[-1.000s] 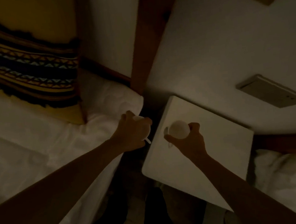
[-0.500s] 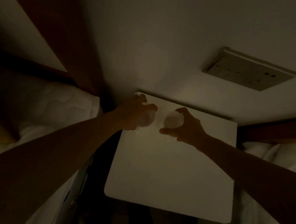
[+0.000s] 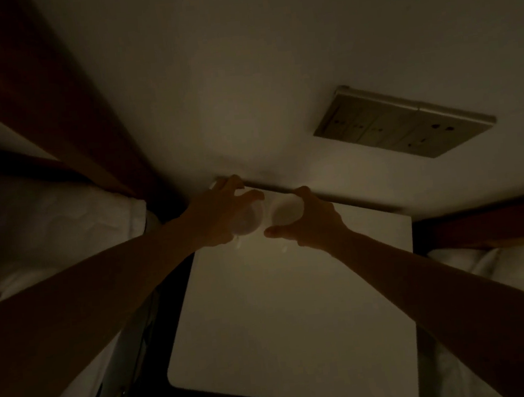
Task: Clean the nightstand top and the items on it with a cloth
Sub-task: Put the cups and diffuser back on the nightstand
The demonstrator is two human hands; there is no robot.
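- The white nightstand top is the landmark here: a pale square slab with rounded near corners, its far edge meeting the wall.
- Left of the nightstand top lies white bedding, and a dark wooden post rises behind it, beside the top's far-left corner.
- The left hand reaches in over the far-left corner of the nightstand top. Its fingers are curled round a small pale round object — thumb low, fingertips up by the far edge. The light is too dim to tell what the object is.
- The left round object sits at the far-left part of the top, near the wall; whether it rests on the surface or is lifted off it, I cannot tell.
- Just right of it is a second pale round object, and the two look close to touching.
- The right hand grips that second object from the right side, index finger arched over its far rim and thumb stretched beneath its near side — a curled, wrapping hold.
- Both forearms run back from the hands across the top's left and right edges toward the near corners of the view.
- No cloth can be made out in either hand in this dimness.
- On the wall above and right of the nightstand top's far edge hangs a metal socket panel, with several dark outlet holes.
- Right of the nightstand top is more white bedding with a dark wooden edge behind it.
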